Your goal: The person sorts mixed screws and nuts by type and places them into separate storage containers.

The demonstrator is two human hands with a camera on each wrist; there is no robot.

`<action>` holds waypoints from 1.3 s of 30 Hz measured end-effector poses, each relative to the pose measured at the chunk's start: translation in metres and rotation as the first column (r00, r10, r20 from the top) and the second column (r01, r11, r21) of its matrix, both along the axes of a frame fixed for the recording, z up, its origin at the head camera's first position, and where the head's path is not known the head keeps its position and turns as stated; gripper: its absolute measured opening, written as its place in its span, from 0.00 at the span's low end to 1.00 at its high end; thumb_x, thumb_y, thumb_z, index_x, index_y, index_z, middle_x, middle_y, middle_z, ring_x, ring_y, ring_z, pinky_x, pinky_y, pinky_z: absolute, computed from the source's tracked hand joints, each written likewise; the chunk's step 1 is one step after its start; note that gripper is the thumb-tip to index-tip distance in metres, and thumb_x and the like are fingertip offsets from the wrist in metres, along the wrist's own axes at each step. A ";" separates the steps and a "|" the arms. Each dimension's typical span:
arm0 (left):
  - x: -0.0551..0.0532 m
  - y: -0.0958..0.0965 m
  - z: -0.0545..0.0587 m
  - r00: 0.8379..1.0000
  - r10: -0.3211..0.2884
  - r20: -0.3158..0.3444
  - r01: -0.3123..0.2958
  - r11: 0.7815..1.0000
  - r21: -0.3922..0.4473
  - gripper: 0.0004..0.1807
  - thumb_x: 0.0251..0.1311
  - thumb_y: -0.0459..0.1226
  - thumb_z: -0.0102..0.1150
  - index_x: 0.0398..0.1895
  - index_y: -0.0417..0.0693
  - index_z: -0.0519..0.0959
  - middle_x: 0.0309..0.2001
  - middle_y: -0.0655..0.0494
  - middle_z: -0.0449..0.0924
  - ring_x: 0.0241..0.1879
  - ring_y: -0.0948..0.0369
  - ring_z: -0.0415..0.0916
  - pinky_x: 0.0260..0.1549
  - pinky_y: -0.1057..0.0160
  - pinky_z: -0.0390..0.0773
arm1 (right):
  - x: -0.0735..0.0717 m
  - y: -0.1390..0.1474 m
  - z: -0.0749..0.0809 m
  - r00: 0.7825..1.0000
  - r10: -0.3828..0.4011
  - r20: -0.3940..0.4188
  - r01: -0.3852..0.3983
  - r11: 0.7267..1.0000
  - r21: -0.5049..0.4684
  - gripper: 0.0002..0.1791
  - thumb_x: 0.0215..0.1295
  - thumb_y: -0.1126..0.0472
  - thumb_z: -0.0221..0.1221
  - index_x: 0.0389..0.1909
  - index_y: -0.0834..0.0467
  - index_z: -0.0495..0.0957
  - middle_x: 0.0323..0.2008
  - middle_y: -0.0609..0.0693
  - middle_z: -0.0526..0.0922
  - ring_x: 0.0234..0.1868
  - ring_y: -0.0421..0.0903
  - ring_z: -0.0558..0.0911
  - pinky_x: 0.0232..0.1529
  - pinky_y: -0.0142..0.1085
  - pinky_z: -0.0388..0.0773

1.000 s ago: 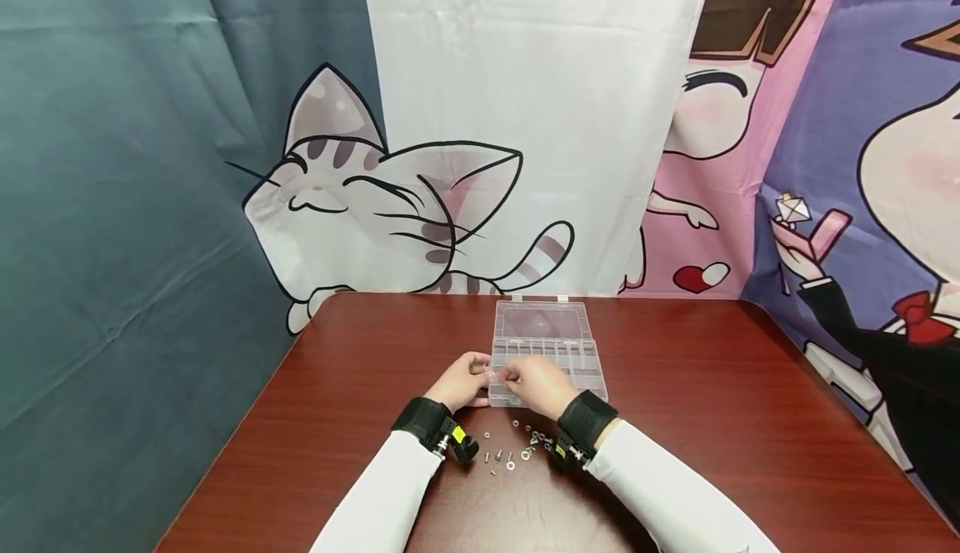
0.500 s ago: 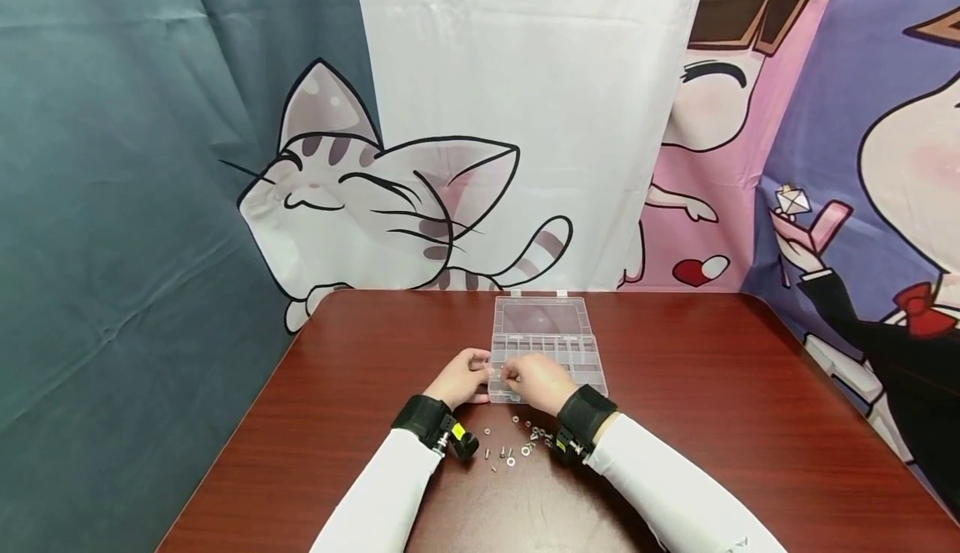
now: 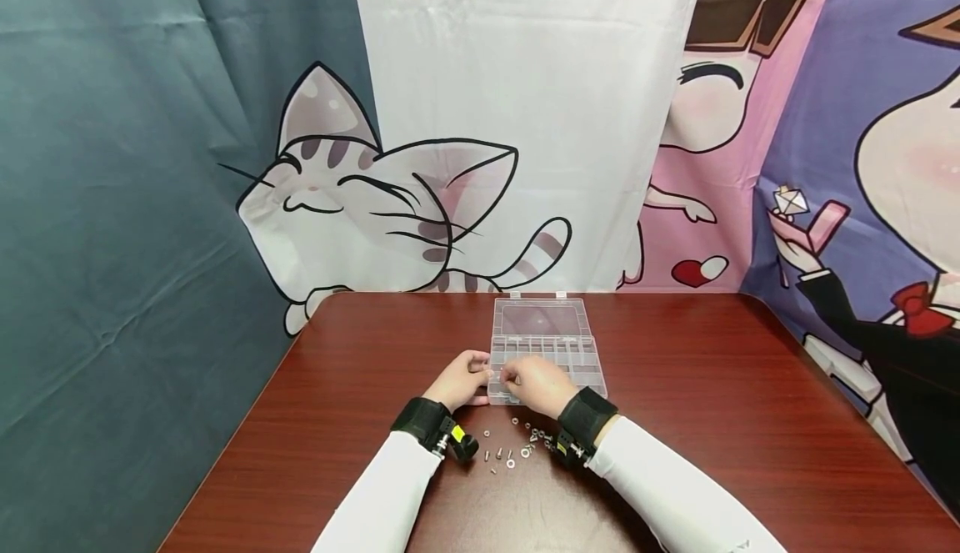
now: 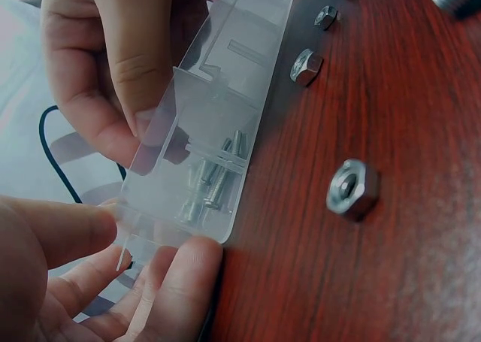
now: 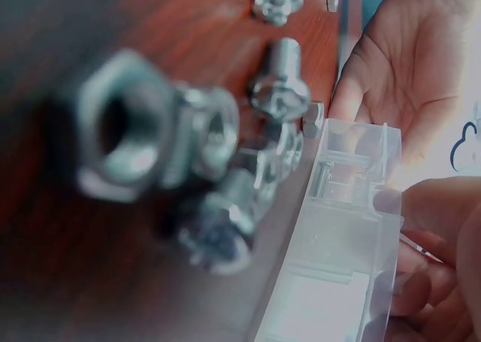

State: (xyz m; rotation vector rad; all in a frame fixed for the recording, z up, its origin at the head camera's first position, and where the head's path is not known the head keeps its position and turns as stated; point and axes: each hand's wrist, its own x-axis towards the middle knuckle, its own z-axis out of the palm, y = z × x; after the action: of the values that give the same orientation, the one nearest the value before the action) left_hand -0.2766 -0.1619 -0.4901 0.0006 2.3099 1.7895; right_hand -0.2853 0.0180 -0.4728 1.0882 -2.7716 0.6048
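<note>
Open compartment box (image 3: 582, 369) containing screws (image 4: 217, 187), gripped by left hand (image 3: 456, 381), partly beneath right hand (image 3: 542, 384) (cannot tell whether gripping anything), near hex nuts (image 4: 362, 195).

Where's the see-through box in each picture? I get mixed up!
Head view: the see-through box, lid open, sits slightly below and right of the middle.
Left wrist view: it slants down left of centre.
Right wrist view: it's right of centre, cut off at the bottom.
Shared landmark: the left hand holding it.

Your white cloth sleeves (image 3: 382, 495), black wristbands (image 3: 423, 422); clear plastic compartment box (image 3: 583, 359), centre; red-brown wood-grained tabletop (image 3: 690, 369); silvery metal nuts (image 4: 365, 196), lower centre.
</note>
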 end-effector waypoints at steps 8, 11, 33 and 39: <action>0.001 0.001 0.000 1.000 0.004 -0.001 -0.004 1.000 -0.002 0.22 0.63 0.34 0.53 0.60 0.40 0.64 0.54 0.39 0.68 0.42 0.53 0.76 0.29 0.58 0.83 | 0.006 0.001 0.001 0.999 -0.009 -0.039 0.007 1.000 -0.028 0.03 0.58 0.58 0.61 0.32 0.50 0.80 0.32 0.42 0.78 0.33 0.39 0.78 0.32 0.32 0.75; 0.001 0.001 0.000 1.000 0.009 -0.001 -0.009 1.000 0.005 0.22 0.62 0.35 0.53 0.59 0.40 0.64 0.53 0.40 0.69 0.40 0.55 0.76 0.29 0.58 0.83 | 0.012 0.002 0.004 0.998 -0.019 -0.067 0.017 0.999 -0.042 0.04 0.57 0.57 0.61 0.33 0.49 0.79 0.32 0.42 0.75 0.30 0.38 0.75 0.28 0.30 0.73; 0.001 0.001 -0.002 1.000 0.000 -0.018 0.000 1.000 0.005 0.22 0.62 0.34 0.54 0.59 0.39 0.65 0.51 0.41 0.70 0.42 0.55 0.75 0.29 0.60 0.83 | 0.045 0.015 0.005 0.996 0.069 -0.059 -0.057 0.982 0.182 0.03 0.56 0.54 0.62 0.26 0.46 0.82 0.23 0.36 0.79 0.23 0.32 0.74 0.23 0.30 0.73; 0.000 0.001 -0.004 1.000 -0.003 -0.013 0.003 1.000 0.021 0.22 0.62 0.34 0.54 0.58 0.39 0.64 0.51 0.41 0.70 0.41 0.56 0.75 0.29 0.59 0.83 | 0.047 0.015 0.006 0.994 0.068 -0.081 -0.050 0.979 0.198 0.03 0.54 0.57 0.63 0.23 0.48 0.82 0.20 0.38 0.78 0.19 0.33 0.71 0.19 0.31 0.69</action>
State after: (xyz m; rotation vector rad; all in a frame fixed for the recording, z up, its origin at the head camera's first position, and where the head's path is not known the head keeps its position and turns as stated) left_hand -0.2766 -0.1613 -0.4939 0.0186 2.2982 1.8181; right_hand -0.2386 0.0332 -0.4667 1.2066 -2.7772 0.2866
